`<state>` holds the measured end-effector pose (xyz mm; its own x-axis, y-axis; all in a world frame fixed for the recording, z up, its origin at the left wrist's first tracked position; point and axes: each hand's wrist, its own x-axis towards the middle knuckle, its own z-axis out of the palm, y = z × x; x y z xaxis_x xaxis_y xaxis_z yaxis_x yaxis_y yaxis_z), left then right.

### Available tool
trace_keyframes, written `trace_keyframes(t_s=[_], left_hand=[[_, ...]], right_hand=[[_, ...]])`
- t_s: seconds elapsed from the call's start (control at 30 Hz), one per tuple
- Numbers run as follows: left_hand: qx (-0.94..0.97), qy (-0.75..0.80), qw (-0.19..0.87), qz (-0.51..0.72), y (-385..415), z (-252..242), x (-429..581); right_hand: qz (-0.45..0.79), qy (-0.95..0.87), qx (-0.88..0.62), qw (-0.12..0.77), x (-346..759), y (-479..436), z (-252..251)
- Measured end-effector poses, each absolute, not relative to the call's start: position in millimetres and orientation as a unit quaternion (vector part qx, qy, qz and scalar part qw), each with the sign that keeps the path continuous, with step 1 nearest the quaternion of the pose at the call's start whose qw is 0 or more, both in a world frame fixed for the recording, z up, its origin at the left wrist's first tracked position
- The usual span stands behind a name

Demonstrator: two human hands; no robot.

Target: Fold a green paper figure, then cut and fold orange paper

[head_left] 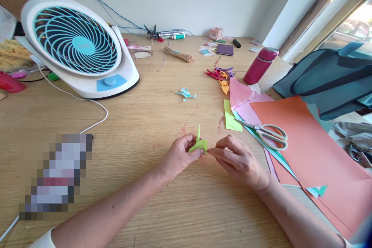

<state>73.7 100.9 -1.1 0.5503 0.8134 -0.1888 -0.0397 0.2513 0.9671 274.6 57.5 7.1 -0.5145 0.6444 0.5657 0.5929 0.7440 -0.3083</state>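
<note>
Now, left hand [181, 155] grasping green paper [198, 145], right hand [242, 161] pinching its tip, capped bottle [259, 68], inside hidden

a white and blue fan [83, 45] standing at the left, a pink bottle [260, 66] upright near a blue-grey bag [334, 79], a tied bundle of thin sticks [178, 54], a purple booklet [224, 49] to its right

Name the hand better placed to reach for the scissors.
Probably the right hand: it is nearer the scissors, which lie on its own side, while the left hand holds the folded green paper.
</note>
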Motion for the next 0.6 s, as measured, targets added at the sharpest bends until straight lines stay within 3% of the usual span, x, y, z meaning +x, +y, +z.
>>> trace_keyframes(t_s=[0.23,0.47,0.6], left_hand=[[0.583,0.366,0.672,0.273,105.3,1.2,71.9],[0.533,0.344,0.74,0.223,104.1,7.4,69.1],[0.55,0.378,0.705,0.241,100.1,5.9,69.6]], right_hand=[[0.01,-0.903,-0.313,0.294,278.0,54.8,12.0],[0.008,-0.881,-0.342,0.327,273.9,54.7,16.6],[0.001,-0.879,-0.337,0.337,274.2,54.5,16.7]])
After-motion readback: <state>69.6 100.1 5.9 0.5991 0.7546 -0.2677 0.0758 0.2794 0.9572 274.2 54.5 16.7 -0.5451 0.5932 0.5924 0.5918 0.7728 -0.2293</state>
